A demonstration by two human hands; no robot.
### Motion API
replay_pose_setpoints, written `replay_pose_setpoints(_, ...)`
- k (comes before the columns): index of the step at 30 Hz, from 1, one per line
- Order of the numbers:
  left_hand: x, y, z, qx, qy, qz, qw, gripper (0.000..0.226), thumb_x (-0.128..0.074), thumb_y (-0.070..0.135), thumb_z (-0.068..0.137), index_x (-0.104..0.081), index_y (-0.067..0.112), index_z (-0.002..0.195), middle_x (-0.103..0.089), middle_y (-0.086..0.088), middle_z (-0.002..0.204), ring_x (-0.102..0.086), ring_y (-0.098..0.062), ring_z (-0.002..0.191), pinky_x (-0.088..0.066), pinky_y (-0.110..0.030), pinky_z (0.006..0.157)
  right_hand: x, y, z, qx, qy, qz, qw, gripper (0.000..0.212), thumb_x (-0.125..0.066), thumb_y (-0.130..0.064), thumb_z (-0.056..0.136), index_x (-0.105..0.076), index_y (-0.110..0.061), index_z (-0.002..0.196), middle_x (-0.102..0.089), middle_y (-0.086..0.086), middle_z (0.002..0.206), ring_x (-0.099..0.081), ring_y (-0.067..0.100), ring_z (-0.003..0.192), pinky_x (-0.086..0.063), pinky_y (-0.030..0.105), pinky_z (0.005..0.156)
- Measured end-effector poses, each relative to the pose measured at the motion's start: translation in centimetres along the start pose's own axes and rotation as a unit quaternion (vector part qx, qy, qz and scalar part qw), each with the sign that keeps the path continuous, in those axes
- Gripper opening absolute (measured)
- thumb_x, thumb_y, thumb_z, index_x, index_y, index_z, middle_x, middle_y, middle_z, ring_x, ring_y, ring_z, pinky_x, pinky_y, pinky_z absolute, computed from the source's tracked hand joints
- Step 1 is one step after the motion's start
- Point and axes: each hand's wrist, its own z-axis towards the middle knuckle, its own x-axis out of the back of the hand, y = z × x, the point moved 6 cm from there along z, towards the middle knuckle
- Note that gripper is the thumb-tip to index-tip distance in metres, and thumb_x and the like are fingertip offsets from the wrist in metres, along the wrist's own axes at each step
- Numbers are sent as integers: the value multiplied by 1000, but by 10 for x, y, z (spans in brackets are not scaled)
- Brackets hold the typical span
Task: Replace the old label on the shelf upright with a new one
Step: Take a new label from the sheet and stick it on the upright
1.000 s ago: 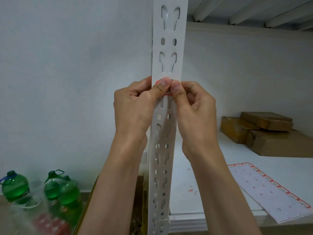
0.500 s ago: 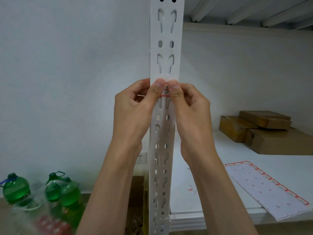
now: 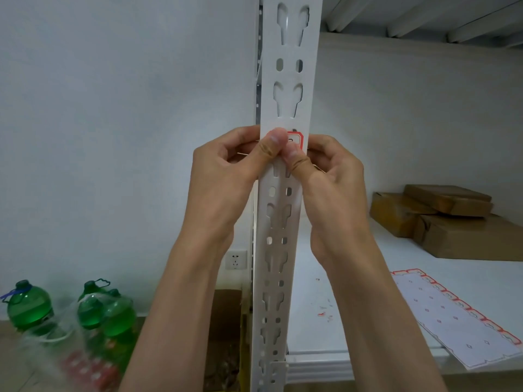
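The white slotted shelf upright runs down the middle of the view. A white label with a red border lies against its front face at about mid-height. My left hand pinches the label's left part, with the thumb pressed over it and the fingers curled beside the upright. My right hand pinches the lower right part, thumb tip on the label's bottom edge. Only the label's upper right corner shows between the thumbs. A thin paper edge sticks out inside each curled hand.
A label sheet with red-bordered stickers lies on the white shelf board, with small red paper scraps near it. Brown cardboard boxes sit at the back right. Green bottles stand on the floor at lower left. A wall socket is behind the upright.
My right thumb has slid down and the left thumb sits a little left, uncovering the label's red-bordered upper right corner. Both hands stay at the same height on the upright.
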Motion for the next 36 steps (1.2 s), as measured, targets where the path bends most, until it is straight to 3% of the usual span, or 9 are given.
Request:
replay_pose_setpoints(7, -5, 5, -3, -29, 18, 63, 997, 28, -69, 39, 94, -75, 21, 114, -76, 6, 95, -69, -6, 80, -54, -21, 75, 2, 2, -3, -32, -65, 44, 996, 23, -59, -30, 98, -70, -20, 116, -77, -8, 100, -73, 6, 94, -58, 19, 78)
replay_pose_setpoints(10, -7, 6, -5, -17, 36, 80, 996, 31, -69, 44, 93, -74, 22, 114, -75, 8, 96, -69, -7, 81, -53, -21, 74, 3, 3, -2, -39, -48, 43, 997, 20, -56, -29, 100, -71, -21, 112, -77, -11, 95, -72, 3, 92, -57, 17, 74)
replay_pose_setpoints(15, -12, 7, -5, -19, 76, 71, 994, 37, -73, 53, 86, -74, 20, 104, -74, 7, 88, -71, -11, 78, -56, -26, 70, 4, 6, 1, -19, 9, -7, 1000, 20, -59, -33, 100, -72, -19, 107, -76, -6, 92, -73, 9, 89, -60, 33, 86)
replay_pose_setpoints(21, -12, 7, 0, -15, 72, 28, 997, 20, -79, 40, 85, -71, 23, 77, -64, 12, 64, -63, -11, 67, -52, -32, 67, 3, 6, 2, -53, -58, 62, 995, 28, -55, -28, 102, -66, -8, 118, -73, 10, 110, -71, 22, 102, -57, 42, 96)
replay_pose_setpoints(24, -9, 7, 2, -15, 42, 26, 999, 27, -80, 37, 84, -67, 26, 64, -57, 12, 56, -59, -10, 62, -51, -30, 66, 2, 4, 0, -74, -62, 97, 991, 30, -56, -30, 101, -69, -6, 115, -75, 9, 105, -74, 18, 94, -60, 34, 87)
replay_pose_setpoints(27, -6, 8, 0, -29, 13, 17, 999, 19, -77, 39, 88, -76, 20, 83, -67, -2, 70, -67, -14, 71, -60, -38, 72, -1, 2, 0, -66, -29, 71, 995, 37, -57, -42, 97, -71, -9, 109, -76, 8, 99, -75, 16, 89, -63, 30, 78)
replay_pose_setpoints(30, -4, 6, 0, -21, -14, 23, 999, 28, -67, 40, 95, -77, 16, 106, -77, 2, 90, -73, -17, 88, -62, -37, 81, -3, 4, 2, -29, 7, -5, 1000, 34, -55, -49, 96, -69, -18, 101, -74, 2, 94, -73, 15, 87, -62, 36, 82)
replay_pose_setpoints(33, -3, 9, 1, -44, 5, 52, 998, 29, -65, 42, 96, -78, 19, 107, -77, 5, 90, -73, -21, 90, -60, -46, 87, -3, 5, 3, -17, 11, -19, 1000, 32, -54, -49, 97, -69, -21, 103, -75, -3, 91, -73, 10, 84, -61, 29, 77)
replay_pose_setpoints(36, -3, 9, -1, -46, 15, 40, 998, 26, -67, 40, 95, -80, 21, 107, -78, 5, 92, -74, -19, 89, -61, -46, 88, 0, 5, 1, -40, -36, 50, 997, 31, -58, -39, 97, -71, -14, 110, -77, 1, 97, -74, 13, 90, -62, 32, 83)
